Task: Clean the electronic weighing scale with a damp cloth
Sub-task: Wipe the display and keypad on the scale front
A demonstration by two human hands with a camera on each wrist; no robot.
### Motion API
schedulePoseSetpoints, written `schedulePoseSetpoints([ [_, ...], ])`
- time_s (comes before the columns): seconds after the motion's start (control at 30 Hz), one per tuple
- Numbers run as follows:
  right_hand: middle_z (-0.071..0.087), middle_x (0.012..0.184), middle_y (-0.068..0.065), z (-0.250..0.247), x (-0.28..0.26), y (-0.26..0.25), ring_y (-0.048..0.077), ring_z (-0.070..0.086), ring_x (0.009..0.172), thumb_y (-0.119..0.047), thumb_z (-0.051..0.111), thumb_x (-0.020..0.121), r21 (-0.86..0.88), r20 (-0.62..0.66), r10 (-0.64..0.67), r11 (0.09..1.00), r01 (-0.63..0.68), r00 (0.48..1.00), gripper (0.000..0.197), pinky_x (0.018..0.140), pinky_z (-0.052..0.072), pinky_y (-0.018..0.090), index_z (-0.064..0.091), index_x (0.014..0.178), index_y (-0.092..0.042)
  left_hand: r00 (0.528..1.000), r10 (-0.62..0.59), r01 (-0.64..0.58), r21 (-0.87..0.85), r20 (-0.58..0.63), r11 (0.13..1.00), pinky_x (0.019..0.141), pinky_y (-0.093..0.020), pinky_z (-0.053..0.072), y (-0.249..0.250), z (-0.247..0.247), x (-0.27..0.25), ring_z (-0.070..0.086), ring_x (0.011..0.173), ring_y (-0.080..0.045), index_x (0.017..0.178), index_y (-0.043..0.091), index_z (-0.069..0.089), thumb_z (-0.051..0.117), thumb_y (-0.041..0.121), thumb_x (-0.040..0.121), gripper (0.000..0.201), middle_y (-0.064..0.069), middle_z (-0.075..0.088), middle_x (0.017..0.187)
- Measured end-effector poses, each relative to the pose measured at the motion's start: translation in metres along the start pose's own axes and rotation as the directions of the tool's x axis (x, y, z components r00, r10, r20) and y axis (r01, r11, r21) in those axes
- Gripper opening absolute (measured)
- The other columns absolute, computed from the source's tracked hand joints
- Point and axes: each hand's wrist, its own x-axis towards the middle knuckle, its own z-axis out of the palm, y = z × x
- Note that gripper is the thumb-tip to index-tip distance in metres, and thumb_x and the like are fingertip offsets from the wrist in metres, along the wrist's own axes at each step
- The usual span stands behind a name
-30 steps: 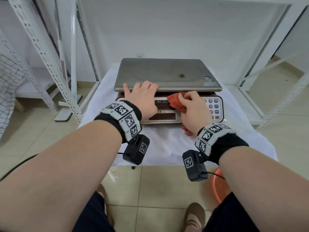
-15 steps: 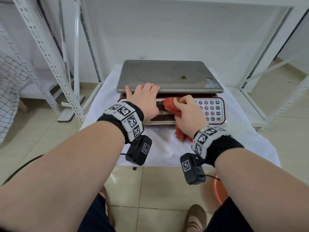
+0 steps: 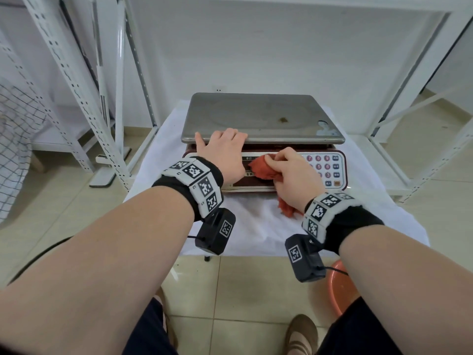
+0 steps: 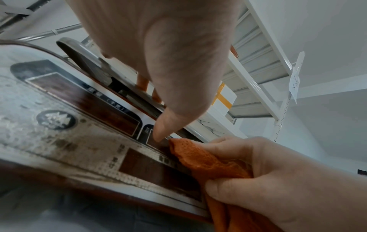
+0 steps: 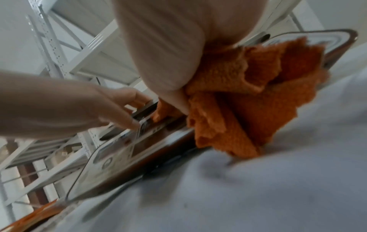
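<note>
I see the scale (image 3: 263, 139) on a white-draped table (image 3: 158, 160), its steel pan (image 3: 256, 116) carrying one brown spot. Keypad digits 7, 8, 9, 5, 6, 3 are legible; the panel's other writing is too small to read. My right hand (image 3: 294, 172) curls round the orange cloth (image 3: 263, 169) on the display panel (the cloth's tail hangs over the front edge). My left hand (image 3: 222, 155) lies flat, fingers straight, on the pan's front edge. Bare tablecloth borders the scale.
</note>
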Motion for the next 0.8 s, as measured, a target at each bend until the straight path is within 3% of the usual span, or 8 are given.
schedulePoseSetpoints([
  [0.1, 0.048, 0.12, 0.002, -0.014, -0.001, 0.015, 0.022, 0.055, 0.101, -0.011, 0.048, 0.089, 0.001, -0.031, 0.16, 0.987, -0.16, 0.987, 0.041, 0.077, 0.043, 0.026, 0.056, 0.127, -0.024, 1.0, 0.001, -0.001, 0.0, 0.003, 1.0, 0.111, -0.065, 0.009, 0.0, 0.0, 0.0, 0.028, 0.135, -0.024, 0.141, 0.026, 0.03, 0.053, 0.018, 0.079, 0.066, 0.003, 0.033, 0.143],
  [0.2, 0.045, 0.123, 0.007, -0.016, 0.0, 0.016, 0.028, 0.054, 0.104, -0.013, 0.049, 0.087, -0.053, -0.045, 0.3, 0.952, -0.302, 0.953, 0.05, 0.081, 0.043, 0.03, 0.048, 0.136, -0.024, 1.0, 0.002, -0.002, 0.002, -0.003, 1.0, 0.111, -0.065, 0.009, 0.002, 0.0, -0.001, 0.028, 0.135, -0.024, 0.14, 0.025, 0.031, 0.053, 0.017, 0.08, 0.065, 0.002, 0.033, 0.143],
  [0.33, 0.047, 0.118, 0.009, -0.003, -0.002, -0.005, 0.027, 0.053, 0.1, -0.011, 0.052, 0.084, -0.052, -0.037, 0.188, 0.98, -0.19, 0.981, 0.048, 0.08, 0.043, 0.032, 0.053, 0.131, -0.019, 1.0, -0.004, 0.004, -0.002, -0.018, 1.0, 0.111, -0.065, 0.01, 0.002, 0.001, -0.001, 0.029, 0.134, -0.025, 0.14, 0.025, 0.032, 0.052, 0.016, 0.079, 0.064, 0.002, 0.034, 0.141],
  [0.47, 0.05, 0.114, 0.0, -0.005, -0.006, -0.002, 0.019, 0.052, 0.1, -0.009, 0.052, 0.085, 0.002, 0.067, 0.05, 0.999, -0.05, 0.996, 0.046, 0.083, 0.045, 0.029, 0.059, 0.126, -0.027, 1.0, 0.001, -0.001, 0.002, -0.017, 1.0, 0.111, -0.066, 0.01, 0.001, 0.001, -0.002, 0.029, 0.134, -0.025, 0.14, 0.025, 0.032, 0.052, 0.016, 0.079, 0.065, 0.002, 0.034, 0.142],
  [0.67, 0.05, 0.119, 0.005, -0.013, 0.0, 0.007, 0.025, 0.054, 0.103, -0.015, 0.052, 0.087, -0.013, -0.059, 0.207, 0.978, -0.208, 0.977, 0.04, 0.08, 0.041, 0.028, 0.059, 0.126, -0.02, 1.0, -0.001, 0.001, -0.011, 0.009, 1.0, 0.111, -0.065, 0.008, 0.002, -0.002, -0.002, 0.027, 0.135, -0.024, 0.14, 0.024, 0.032, 0.052, 0.015, 0.079, 0.065, 0.002, 0.031, 0.144],
  [0.8, 0.052, 0.109, -0.002, -0.001, -0.007, -0.005, 0.018, 0.051, 0.1, -0.011, 0.051, 0.088, 0.018, -0.001, 0.058, 0.998, -0.058, 0.998, 0.032, 0.08, 0.045, 0.028, 0.065, 0.115, -0.019, 1.0, 0.003, -0.003, 0.001, -0.011, 1.0, 0.111, -0.065, 0.009, 0.001, 0.0, -0.001, 0.028, 0.135, -0.025, 0.139, 0.025, 0.032, 0.052, 0.015, 0.079, 0.065, 0.002, 0.032, 0.144],
])
